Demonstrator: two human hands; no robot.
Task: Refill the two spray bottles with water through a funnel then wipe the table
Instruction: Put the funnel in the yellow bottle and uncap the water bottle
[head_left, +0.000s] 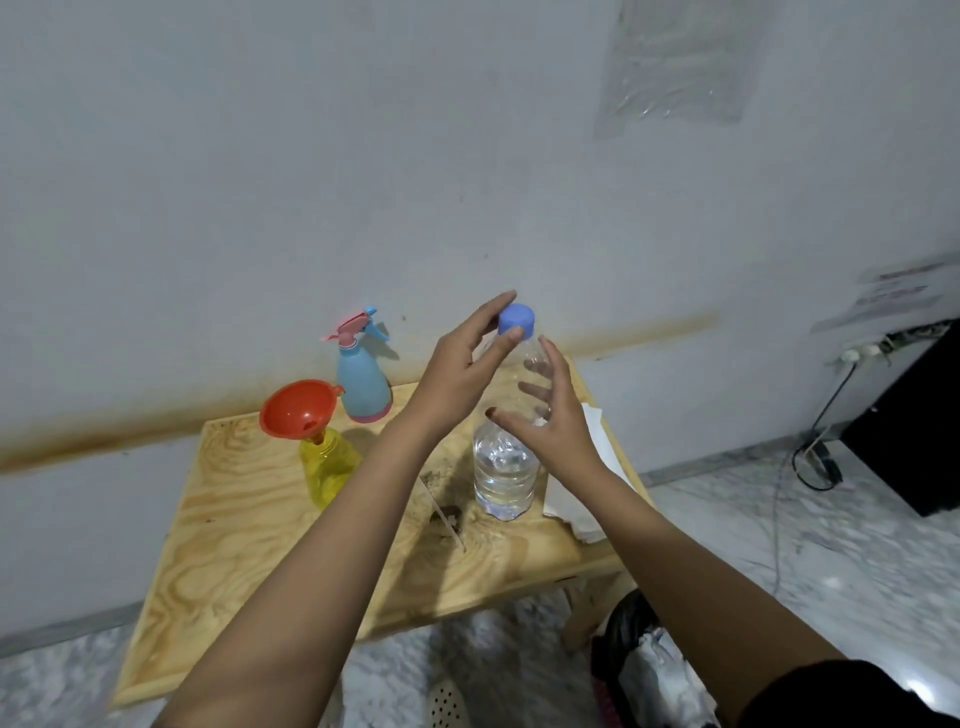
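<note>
A clear water bottle (504, 467), about a third full, stands upright on the wooden table (234, 545). My left hand (457, 374) pinches its blue cap (517, 318) between thumb and forefinger. My right hand (556, 431) holds the bottle's middle, thumb in front and fingers showing through the plastic behind. To the left, a yellow spray bottle (330, 467) stands without its head, an orange funnel (298, 408) seated in its neck. A blue spray bottle (363, 382) with a pink and blue trigger head stands at the back by the wall.
White folded tissue (576, 509) lies at the table's right edge. A thin white tube (447, 519) and a brown smudge lie in front of the water bottle. A dark bag (623, 634) sits on the floor under the right corner, and a black box (914, 426) with a cable stands at the right.
</note>
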